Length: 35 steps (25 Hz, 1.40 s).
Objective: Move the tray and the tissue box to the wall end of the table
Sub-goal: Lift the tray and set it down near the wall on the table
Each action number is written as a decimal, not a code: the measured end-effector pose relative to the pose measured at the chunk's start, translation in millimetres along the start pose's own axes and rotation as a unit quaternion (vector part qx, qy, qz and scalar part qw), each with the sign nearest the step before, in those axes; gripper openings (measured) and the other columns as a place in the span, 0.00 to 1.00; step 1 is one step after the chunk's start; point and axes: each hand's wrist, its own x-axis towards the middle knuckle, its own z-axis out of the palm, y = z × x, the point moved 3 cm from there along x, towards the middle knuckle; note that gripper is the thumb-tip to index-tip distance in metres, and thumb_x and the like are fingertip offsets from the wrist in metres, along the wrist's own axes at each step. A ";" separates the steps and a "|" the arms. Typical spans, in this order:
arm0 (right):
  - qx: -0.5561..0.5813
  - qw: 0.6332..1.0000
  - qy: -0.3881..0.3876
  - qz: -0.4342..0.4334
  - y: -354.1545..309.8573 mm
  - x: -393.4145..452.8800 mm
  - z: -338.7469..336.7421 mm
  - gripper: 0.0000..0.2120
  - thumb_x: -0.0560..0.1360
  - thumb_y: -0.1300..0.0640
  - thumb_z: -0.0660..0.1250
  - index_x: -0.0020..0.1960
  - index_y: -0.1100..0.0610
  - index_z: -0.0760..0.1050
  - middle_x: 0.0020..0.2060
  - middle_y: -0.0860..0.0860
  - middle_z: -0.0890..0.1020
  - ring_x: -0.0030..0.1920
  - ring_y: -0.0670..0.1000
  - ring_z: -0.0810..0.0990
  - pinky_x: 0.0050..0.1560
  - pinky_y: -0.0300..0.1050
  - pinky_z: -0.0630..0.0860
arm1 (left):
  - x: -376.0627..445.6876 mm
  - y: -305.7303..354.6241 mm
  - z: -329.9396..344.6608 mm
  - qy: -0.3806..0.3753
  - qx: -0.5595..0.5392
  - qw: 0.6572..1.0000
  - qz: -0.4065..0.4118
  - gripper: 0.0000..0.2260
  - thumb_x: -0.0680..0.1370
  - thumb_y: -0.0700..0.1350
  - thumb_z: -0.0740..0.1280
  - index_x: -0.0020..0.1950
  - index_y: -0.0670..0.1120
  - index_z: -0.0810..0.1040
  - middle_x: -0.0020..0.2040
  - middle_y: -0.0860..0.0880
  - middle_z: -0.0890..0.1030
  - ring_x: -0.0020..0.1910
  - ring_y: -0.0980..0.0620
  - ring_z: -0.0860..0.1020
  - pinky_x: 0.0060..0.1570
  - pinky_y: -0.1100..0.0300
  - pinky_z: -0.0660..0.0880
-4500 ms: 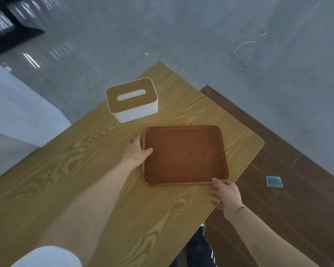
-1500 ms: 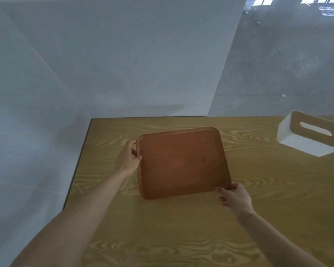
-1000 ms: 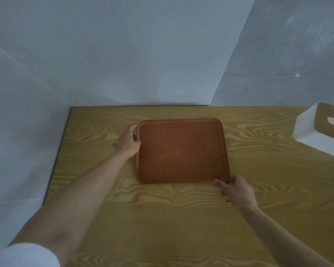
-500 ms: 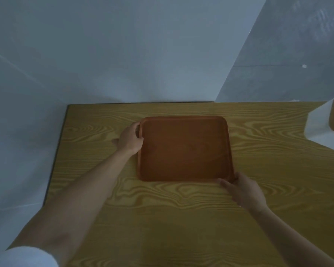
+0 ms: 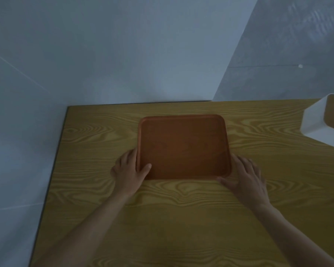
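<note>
The brown wooden tray [image 5: 183, 147] lies flat on the wooden table [image 5: 162, 218], close to the wall end. My left hand [image 5: 128, 172] holds its near-left corner, thumb over the rim and fingers along the left side. At the near-right corner, my right hand [image 5: 245, 180] rests on the table with fingers spread, touching the rim. The white tissue box [image 5: 322, 122] with a wooden top stands at the right edge of the view, partly cut off and apart from the tray.
A pale wall [image 5: 123, 54] runs along the table's far and left edges. Grey floor [image 5: 287, 45] shows at the upper right. Bare tabletop lies between the tray and the tissue box.
The tray was carried from the open end to the wall end and set down flat. My left hand slid from its far-left side to the near-left corner. My right hand's fingers spread out.
</note>
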 end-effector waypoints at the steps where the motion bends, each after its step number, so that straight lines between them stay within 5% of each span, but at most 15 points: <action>1: -0.009 1.000 -0.011 -0.005 1.1 0.7 3.1 0.47 0.68 0.29 0.65 0.80 0.47 0.54 0.79 0.50 0.60 0.79 0.57 0.51 0.75 0.65 0.53 | -9.1 -6.9 2.9 0.002 0.002 1.000 0.018 0.41 0.71 0.74 0.56 0.79 0.54 0.59 0.78 0.49 0.62 0.77 0.46 0.56 0.70 0.37 0.54; 5: -0.022 0.999 -0.005 -0.032 9.9 -0.4 20.5 0.48 0.67 0.23 0.55 0.81 0.42 0.45 0.82 0.48 0.51 0.80 0.56 0.42 0.76 0.70 0.43 | -25.2 -32.2 11.0 0.021 0.061 0.992 0.113 0.46 0.69 0.79 0.51 0.81 0.54 0.54 0.80 0.53 0.60 0.79 0.50 0.54 0.73 0.40 0.50; 9: 0.000 0.999 0.030 -0.036 17.8 -0.1 30.7 0.45 0.70 0.25 0.56 0.80 0.40 0.44 0.82 0.46 0.50 0.80 0.53 0.40 0.75 0.71 0.39 | -24.9 -42.2 15.7 0.043 0.088 0.985 0.145 0.42 0.72 0.76 0.51 0.81 0.55 0.53 0.80 0.55 0.60 0.79 0.49 0.54 0.72 0.38 0.51; 17: 0.048 0.996 0.065 -0.033 18.9 3.8 32.2 0.43 0.69 0.27 0.61 0.79 0.38 0.53 0.81 0.46 0.55 0.80 0.53 0.43 0.75 0.71 0.37 | -19.2 -38.8 9.3 0.070 0.063 0.987 0.131 0.40 0.71 0.75 0.54 0.79 0.56 0.62 0.78 0.57 0.64 0.79 0.49 0.57 0.71 0.36 0.52; 35: 0.036 0.998 0.046 0.023 5.0 54.9 6.7 0.42 0.64 0.24 0.61 0.75 0.31 0.55 0.78 0.48 0.56 0.77 0.58 0.47 0.72 0.77 0.41 | 25.4 -18.6 -6.0 0.055 0.069 0.991 0.103 0.39 0.71 0.75 0.56 0.79 0.59 0.59 0.78 0.53 0.62 0.79 0.49 0.54 0.71 0.32 0.53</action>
